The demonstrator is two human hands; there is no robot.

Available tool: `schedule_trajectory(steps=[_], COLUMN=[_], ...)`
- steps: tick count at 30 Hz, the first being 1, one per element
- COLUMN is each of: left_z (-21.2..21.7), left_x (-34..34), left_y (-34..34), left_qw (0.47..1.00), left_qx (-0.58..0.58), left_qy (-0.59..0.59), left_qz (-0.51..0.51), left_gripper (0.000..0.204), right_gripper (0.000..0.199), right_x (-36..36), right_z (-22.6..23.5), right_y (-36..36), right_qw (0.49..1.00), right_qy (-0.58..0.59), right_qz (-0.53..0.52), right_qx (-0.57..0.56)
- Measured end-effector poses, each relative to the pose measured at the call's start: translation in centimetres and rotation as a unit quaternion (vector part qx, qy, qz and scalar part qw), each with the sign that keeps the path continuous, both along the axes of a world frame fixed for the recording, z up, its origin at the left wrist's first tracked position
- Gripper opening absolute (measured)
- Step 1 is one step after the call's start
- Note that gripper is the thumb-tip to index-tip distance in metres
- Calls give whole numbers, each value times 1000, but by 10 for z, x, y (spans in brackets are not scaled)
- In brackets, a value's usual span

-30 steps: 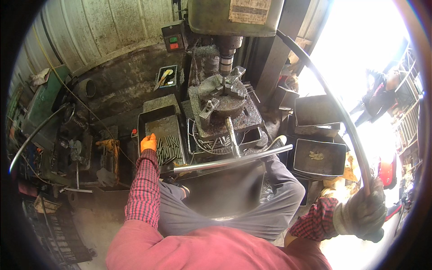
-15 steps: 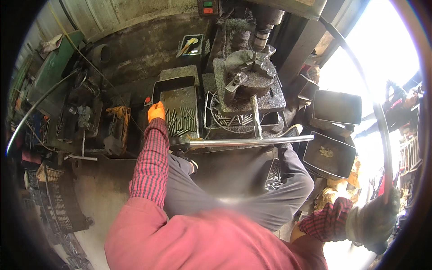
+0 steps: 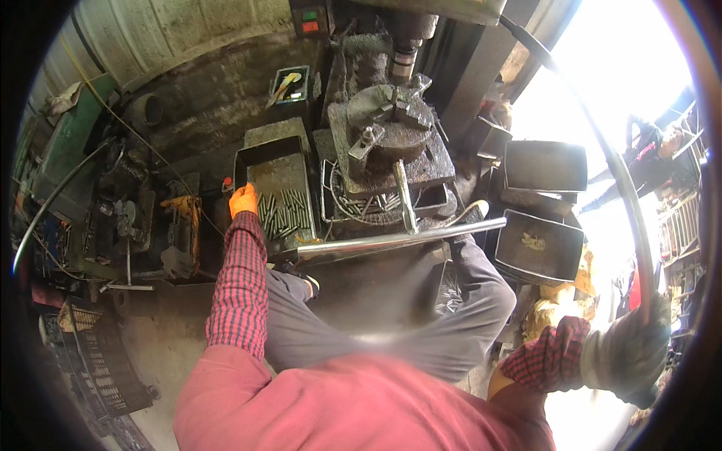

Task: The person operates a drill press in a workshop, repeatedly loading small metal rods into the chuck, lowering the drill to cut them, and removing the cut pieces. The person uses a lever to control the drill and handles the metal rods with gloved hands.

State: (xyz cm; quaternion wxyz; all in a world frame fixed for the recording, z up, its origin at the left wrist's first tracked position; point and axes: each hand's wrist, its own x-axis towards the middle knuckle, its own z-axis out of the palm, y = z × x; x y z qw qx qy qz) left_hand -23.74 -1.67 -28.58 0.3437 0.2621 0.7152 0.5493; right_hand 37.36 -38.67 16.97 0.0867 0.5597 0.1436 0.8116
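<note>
Head view. Left hand (image 3: 243, 200), orange glove, at the left wall of an oblong metal tray (image 3: 286, 164); back of the hand toward camera, fingertips hidden. Cannot tell whether they are spread, pressed together or pinching anything.

Short metal rods (image 3: 284, 213) lie loose in the near part of that tray, just right of the orange glove, most roughly lengthwise, some crossing. Small red knob (image 3: 227, 183) just beyond the glove, outside the tray wall.

Right hand (image 3: 630, 353), grey glove, out at far right, fingers wrapped around the lower end of a long lever (image 3: 618, 169) that rises to the machine head (image 3: 451, 7).

Centre: drill spindle (image 3: 404, 60) above a round clamping fixture (image 3: 387, 124), metal chips scattered about it. Bright bar (image 3: 402, 239) crosses in front, between tray and the person's knees. More rods in a box beneath the fixture.

Right of the machine: two dark bins (image 3: 538, 263), the nearer holding a pale crumpled item (image 3: 533, 241). Another person (image 3: 647, 154) beyond, in glare. Upper left: switch box (image 3: 310, 21), green button over red.
</note>
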Motion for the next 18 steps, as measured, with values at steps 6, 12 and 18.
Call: schedule_trajectory(steps=[6,12,18], left_z=[-15,-15,0], left_x=[-11,-8,1], left_y=[7,5,1], left_qw=[996,997,998], left_qx=[-12,-27,-23], left_qy=[83,74,53], left_qz=[-8,-14,-11], left_gripper=[44,44,42], right_gripper=[44,41,32], right_x=[-14,-20,-21], right_z=[17,23,31], right_y=[-2,12,15], right_qw=[998,998,1000], right_qy=[-28,22,12], right_qz=[-54,67,-1], right_qx=[-29,6,-21])
